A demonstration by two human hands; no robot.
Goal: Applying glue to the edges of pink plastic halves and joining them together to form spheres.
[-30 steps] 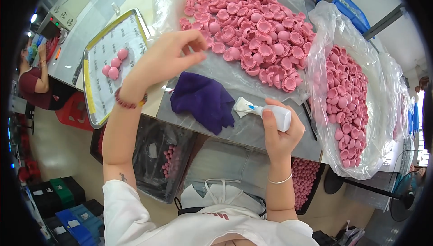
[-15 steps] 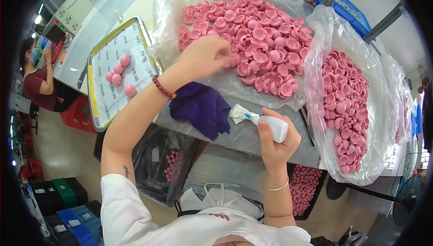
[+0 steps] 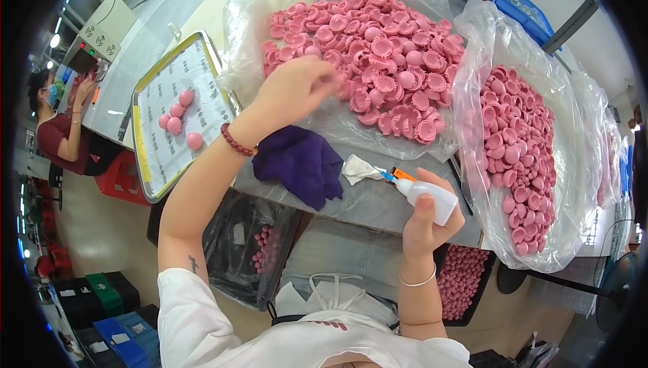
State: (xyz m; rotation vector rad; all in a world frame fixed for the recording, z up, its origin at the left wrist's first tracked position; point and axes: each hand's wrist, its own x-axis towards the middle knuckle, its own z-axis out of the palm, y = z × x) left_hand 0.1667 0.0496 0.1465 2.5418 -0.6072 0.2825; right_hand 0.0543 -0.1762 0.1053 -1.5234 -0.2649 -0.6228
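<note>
My left hand [image 3: 291, 91] reaches over the near-left edge of a heap of pink plastic half shells [image 3: 378, 50]. Its fingers are bent, and the fingertips are smeared against the pink pieces, so whether they hold one cannot be told. In my right hand [image 3: 432, 216] is a white squeeze bottle [image 3: 435, 200], tilted with its blue nozzle toward the upper left. Just by that nozzle lies a crumpled white tissue [image 3: 359, 169]. Under my left wrist a dark purple cloth [image 3: 300, 165] rests on the grey table. An orange-and-black object [image 3: 403, 174] shows behind the bottle's neck.
A yellow-edged tray [image 3: 140, 145] at left carries several pink balls [image 3: 174, 125]. Clear plastic sheeting [image 3: 246, 23] surrounds the heap; another bag of shells [image 3: 516, 159] stands at right. Below the table are bins of pink balls [image 3: 462, 280]. A co-worker [image 3: 64, 128] sits far left.
The bottle and my right hand have shifted slightly right and down, and the orange-and-black object has come into sight. My left hand has moved slightly left, staying by the shells.
</note>
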